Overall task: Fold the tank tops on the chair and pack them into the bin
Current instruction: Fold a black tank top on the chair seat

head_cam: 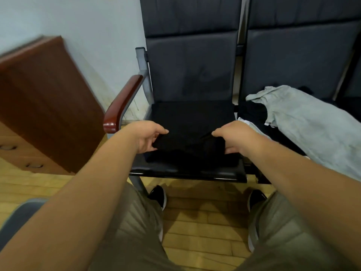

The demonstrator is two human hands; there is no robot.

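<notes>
Head view, the only one on offer: a black tank top point(187, 133) is laid on the seat of the left-hand chair point(187, 172), toward the near edge, and it's gripped from both sides. The left hand point(148, 136) is curled round its left edge, thumb on top and fingers tucked under. The right hand point(232, 136) is clamped on the right edge the same way. The near end looks doubled over, but it's black cloth on a black seat, so the exact layers can't be made out.

Step-wise this is judged to be mid-fold on this one top, nothing packed from it yet. For the next move the gripped end probably needs to be carried over the far half, with both edges kept level so the layers aren't dragged askew. After that the bundle has to be lifted out whole. The bin isn't clearly shown. A grey rounded shape point(21, 216) at the near left corner might be it, but that can't be told.

More work is waiting: a light grey garment point(312, 122) is draped over the next seat to the right, with something dark point(252, 112) bunched just beside it.

As for the surroundings, the seat is dark and padded with a glossy front rim. A reddish armrest point(123, 102) is fitted on the left. A brown wooden cabinet point(48, 98) is parked further left against a pale wall point(88, 26), and a yellowish block floor point(205, 222) is laid underneath.
</notes>
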